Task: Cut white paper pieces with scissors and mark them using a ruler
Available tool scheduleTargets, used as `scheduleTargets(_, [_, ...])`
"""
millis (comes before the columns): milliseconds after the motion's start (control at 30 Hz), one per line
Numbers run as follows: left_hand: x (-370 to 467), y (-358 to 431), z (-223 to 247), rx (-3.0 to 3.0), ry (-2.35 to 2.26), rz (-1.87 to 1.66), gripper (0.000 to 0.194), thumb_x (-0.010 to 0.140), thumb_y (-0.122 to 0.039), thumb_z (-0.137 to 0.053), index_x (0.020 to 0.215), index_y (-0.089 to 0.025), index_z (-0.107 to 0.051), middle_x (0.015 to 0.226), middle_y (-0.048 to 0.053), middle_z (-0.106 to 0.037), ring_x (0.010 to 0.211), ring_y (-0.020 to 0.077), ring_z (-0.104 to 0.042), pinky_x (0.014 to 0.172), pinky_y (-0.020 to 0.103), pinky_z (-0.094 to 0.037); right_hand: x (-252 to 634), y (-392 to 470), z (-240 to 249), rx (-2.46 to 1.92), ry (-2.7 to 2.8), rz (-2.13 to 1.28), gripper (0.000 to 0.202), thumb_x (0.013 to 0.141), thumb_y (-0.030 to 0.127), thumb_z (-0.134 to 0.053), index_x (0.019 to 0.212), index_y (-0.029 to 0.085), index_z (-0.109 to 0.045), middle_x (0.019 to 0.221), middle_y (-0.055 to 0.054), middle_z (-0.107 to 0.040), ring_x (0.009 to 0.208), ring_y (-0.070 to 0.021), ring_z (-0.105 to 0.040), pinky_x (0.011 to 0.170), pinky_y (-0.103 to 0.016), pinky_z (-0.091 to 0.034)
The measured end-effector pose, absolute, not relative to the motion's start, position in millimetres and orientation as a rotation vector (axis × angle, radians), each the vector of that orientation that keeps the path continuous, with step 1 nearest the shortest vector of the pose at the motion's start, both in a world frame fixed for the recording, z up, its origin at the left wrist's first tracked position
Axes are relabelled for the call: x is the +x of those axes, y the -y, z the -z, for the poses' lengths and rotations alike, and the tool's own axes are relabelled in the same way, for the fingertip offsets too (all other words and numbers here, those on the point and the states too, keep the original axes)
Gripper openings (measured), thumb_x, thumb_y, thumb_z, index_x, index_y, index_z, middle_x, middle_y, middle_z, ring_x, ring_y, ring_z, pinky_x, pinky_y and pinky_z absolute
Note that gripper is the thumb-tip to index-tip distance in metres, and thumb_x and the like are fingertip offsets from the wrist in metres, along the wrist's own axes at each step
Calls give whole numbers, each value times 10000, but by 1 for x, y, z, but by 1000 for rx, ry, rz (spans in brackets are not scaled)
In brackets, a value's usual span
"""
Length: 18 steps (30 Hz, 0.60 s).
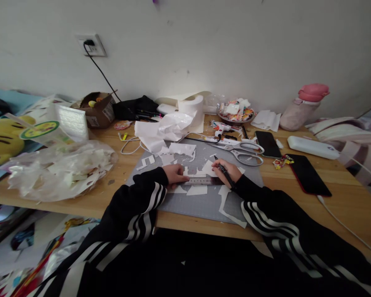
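Observation:
My left hand (174, 174) is closed at the left end of a clear ruler (200, 181), its fingers pinched together there. Small white paper pieces (197, 190) lie along both sides of the ruler. In my right hand (230, 171), near the ruler's other end, is a slim black pen (223, 169), held at a slant. Both hands rest over a grey cutting mat (185, 206) strewn with white offcuts. An angular paper strip (227, 206) lies below my right hand. Beyond it are large grey-handled scissors (247, 153).
Behind the mat are crumpled white paper (173, 126), a glue gun (220, 128) and a bowl of scraps (235, 111). Phones (309, 175), a power bank (312, 147) and a pink bottle (303, 107) stand right. Left are a plastic bag (62, 173) and a cardboard box (97, 113).

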<state>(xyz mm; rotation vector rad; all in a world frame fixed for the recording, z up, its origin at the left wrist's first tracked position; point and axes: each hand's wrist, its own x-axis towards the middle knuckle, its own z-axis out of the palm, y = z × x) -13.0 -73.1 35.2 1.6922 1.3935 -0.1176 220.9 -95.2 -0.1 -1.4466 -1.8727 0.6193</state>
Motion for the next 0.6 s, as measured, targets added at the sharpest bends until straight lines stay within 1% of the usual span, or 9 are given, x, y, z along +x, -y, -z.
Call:
scheduleTargets(133, [-11,71,-35,1681,-1407,138,362,728,-505,-596,745,-217,-378,385,-71,-493,321,118,-451,374,213,-338,221,95,1,-1444,1872,-617,73,738,290,-502,772,262,-561,745,17,-668,662,-168,-613,672,-292,-473])
scheduleTargets(333, [-10,70,-38,1663,-1385,178,363,720,-498,-609,681,-206,-397,412,-31,-539,337,118,-469,374,212,-349,221,94,3,-1439,1883,-635,73,742,281,-506,788,268,-561,763,14,-671,704,-175,-626,702,-304,-480])
scheduleTargets(500, [-9,69,-40,1662,-1383,197,397,711,-507,-616,616,-204,-378,427,-16,-557,347,119,-478,379,215,-357,222,91,4,-1443,1898,-655,60,716,271,-538,767,272,-570,731,29,-674,660,-172,-622,668,-303,-486])
scheduleTargets(600, [-8,70,-41,1665,-1392,211,405,720,-495,-607,580,-200,-368,424,-13,-557,348,112,-476,392,213,-370,222,91,4,-1450,1892,-653,59,725,265,-532,771,270,-568,750,24,-675,677,-170,-622,689,-306,-484])
